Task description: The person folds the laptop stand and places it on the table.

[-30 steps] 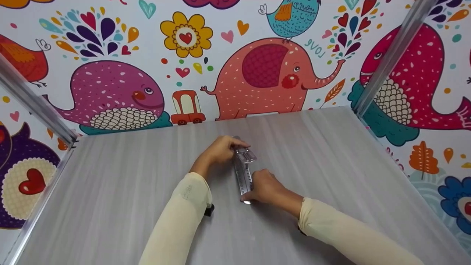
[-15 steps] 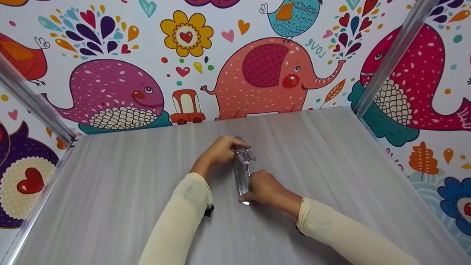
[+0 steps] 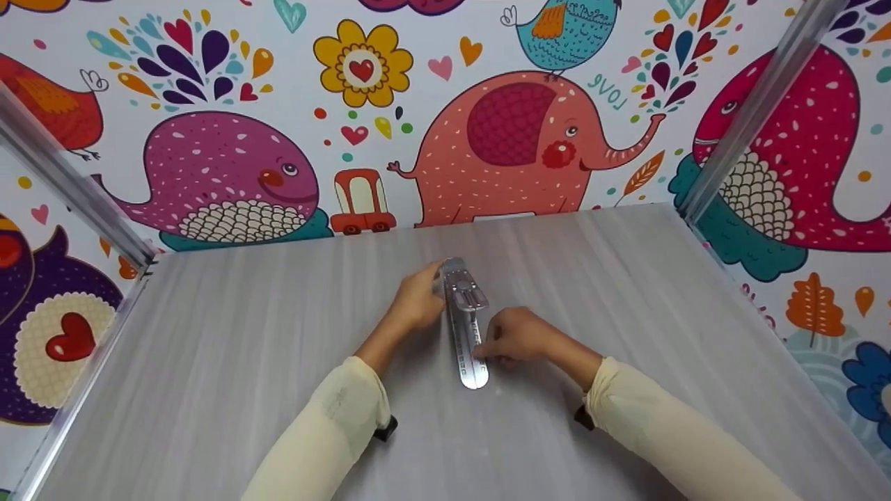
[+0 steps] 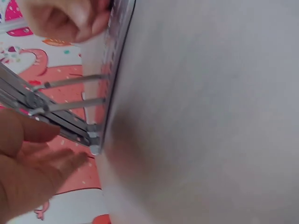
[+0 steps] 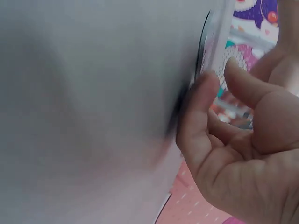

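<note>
A silver folding metal stand (image 3: pixel 473 376) lies lengthwise mid-table, its rounded end toward me. Its long base (image 4: pixel 112 70) has rows of slots, and thin struts (image 4: pixel 74 103) join it to a raised arm (image 4: pixel 65 122) hinged at the far end. My left hand (image 3: pixel 418 303) is at the left of that far end; in the left wrist view its thumb and straightened fingers are apart beside the arm. My right hand (image 3: pixel 518 335) is by the base's right edge, fingers loosely bent. In the right wrist view a gap shows between thumb and index fingertip (image 5: pixel 210 81).
The grey wood-grain table (image 3: pixel 243 362) extends around the stand. Behind it stands a wall (image 3: pixel 431 35) printed with cartoon animals, and metal posts (image 3: pixel 738 132) rise at the back corners. Both forearms wear cream sleeves (image 3: pixel 320 424).
My left hand has slipped off the stand's top to its left side. My right hand has drawn back from the near end, baring the rounded tip. The head view has shifted slightly.
</note>
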`<state>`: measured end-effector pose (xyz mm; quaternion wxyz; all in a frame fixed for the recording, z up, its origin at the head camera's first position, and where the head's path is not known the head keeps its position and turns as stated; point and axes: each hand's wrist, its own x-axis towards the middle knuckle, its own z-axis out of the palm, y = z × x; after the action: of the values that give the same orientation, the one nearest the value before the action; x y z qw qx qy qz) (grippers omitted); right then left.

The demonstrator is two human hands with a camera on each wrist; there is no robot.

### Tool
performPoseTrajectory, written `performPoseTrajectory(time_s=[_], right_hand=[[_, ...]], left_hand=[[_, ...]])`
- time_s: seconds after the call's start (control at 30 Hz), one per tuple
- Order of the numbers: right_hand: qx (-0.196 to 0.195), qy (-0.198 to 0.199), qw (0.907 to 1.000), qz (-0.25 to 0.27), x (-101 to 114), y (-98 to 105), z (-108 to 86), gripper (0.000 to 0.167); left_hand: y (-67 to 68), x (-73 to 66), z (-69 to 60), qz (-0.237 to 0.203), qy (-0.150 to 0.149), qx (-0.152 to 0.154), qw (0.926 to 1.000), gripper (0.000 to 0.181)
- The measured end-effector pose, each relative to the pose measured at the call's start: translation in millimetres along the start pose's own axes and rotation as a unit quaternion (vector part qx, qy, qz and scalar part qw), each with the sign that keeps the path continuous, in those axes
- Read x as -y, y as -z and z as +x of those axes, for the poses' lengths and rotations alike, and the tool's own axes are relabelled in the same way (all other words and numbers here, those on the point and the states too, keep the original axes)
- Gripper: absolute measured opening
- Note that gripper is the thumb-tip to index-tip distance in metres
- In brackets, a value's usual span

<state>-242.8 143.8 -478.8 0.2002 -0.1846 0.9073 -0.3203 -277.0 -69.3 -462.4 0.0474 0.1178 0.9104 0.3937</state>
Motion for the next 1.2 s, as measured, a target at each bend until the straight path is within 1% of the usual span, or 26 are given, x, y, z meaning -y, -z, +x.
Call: performPoseTrajectory(time_s=[0.07,0.13,0.17,0.23,0.3,0.37,0.47,0.5,0.57,0.63,0.7,0.77,0.83,0.9,1.13,1.2], right_hand=[[-0.031,0.003,0.9991,0.029,-4.8,3.2,5.1,0.022],[-0.062,0.015,0.9966,0.053,-8.1,5.2,10.8,0.016],[-0.075,0.022,0.9948,0.065,-8.9,5.7,13.6,0.015],[-0.097,0.041,0.9916,0.075,-10.5,6.0,19.1,0.019],[-0.111,0.058,0.9895,0.072,-11.4,5.3,24.1,0.019],[-0.122,0.072,0.9882,0.059,-11.3,3.7,28.8,0.014],[-0.133,0.087,0.9869,0.030,-9.8,0.7,34.0,0.005],[-0.136,0.091,0.9863,0.017,-9.2,-0.1,35.1,0.004],[-0.141,0.092,0.9858,-0.001,-7.8,-1.3,36.4,0.006],[-0.138,0.086,0.9866,-0.005,-7.3,-1.9,36.8,0.009],[-0.132,0.073,0.9886,0.004,-6.6,-1.8,36.7,0.010],[-0.122,0.059,0.9906,0.020,-5.5,-2.0,36.3,0.010],[-0.114,0.055,0.9915,0.029,-4.2,-2.3,35.9,0.009],[-0.111,0.055,0.9919,0.029,-2.9,-2.7,35.6,0.009],[-0.115,0.062,0.9914,0.011,-0.1,-3.1,35.1,0.010],[-0.118,0.068,0.9907,0.004,-1.0,-3.9,35.4,0.010]], left_hand=[[0.9,1.6,-8.0,-0.009,0.019,-0.003,0.9998,0.055],[0.5,4.0,-15.0,-0.010,0.031,0.000,0.9995,0.042],[-0.1,5.2,-17.4,-0.008,0.031,0.002,0.9995,0.037],[-3.3,7.2,-20.5,-0.003,0.021,0.001,0.9998,0.028],[-7.9,8.1,-21.6,-0.001,0.006,-0.004,1.0000,0.022],[-12.3,8.0,-21.3,0.003,-0.005,-0.009,0.9999,0.018],[-17.5,6.3,-20.1,0.017,-0.010,-0.016,0.9997,0.017],[-18.8,5.4,-19.8,0.022,-0.010,-0.019,0.9995,0.017],[-20.6,3.6,-19.4,0.037,-0.016,-0.031,0.9987,0.016],[-22.0,1.9,-19.1,0.054,-0.027,-0.046,0.9972,0.016],[-23.3,0.5,-19.0,0.069,-0.038,-0.059,0.9952,0.015],[-24.3,0.0,-19.2,0.078,-0.042,-0.066,0.9939,0.014],[-25.2,0.0,-19.5,0.084,-0.042,-0.068,0.9933,0.013],[-25.8,0.2,-19.5,0.080,-0.032,-0.065,0.9941,0.014],[-22.4,0.3,-19.6,0.075,-0.044,-0.065,0.9941,0.016],[-21.9,0.6,-19.7,0.071,-0.039,-0.061,0.9949,0.017]])
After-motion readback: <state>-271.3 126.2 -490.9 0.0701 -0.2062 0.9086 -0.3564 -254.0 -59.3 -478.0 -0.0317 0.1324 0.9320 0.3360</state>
